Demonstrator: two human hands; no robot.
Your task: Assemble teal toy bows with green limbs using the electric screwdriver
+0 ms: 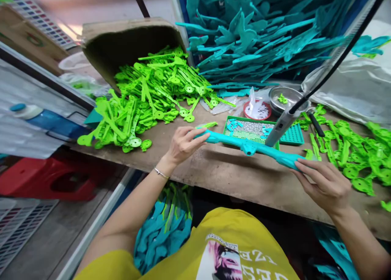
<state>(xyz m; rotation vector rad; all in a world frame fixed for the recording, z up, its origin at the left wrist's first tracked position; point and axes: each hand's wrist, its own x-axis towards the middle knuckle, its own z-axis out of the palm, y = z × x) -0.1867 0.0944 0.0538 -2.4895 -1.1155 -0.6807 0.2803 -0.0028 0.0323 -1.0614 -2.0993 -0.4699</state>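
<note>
Centrally, the left (185,143) and right (326,184) hands grasp opposite ends of a long, narrow turquoise plastic piece (248,147) above the brown surface (214,170). Behind it, a grey cylindrical tool (281,127) partly hides a shallow green plastic tray (249,119); contact with the piece cannot be determined. Heaped lime-green plastic parts (161,84) spill from an open cardboard box (122,26) at left.
</note>
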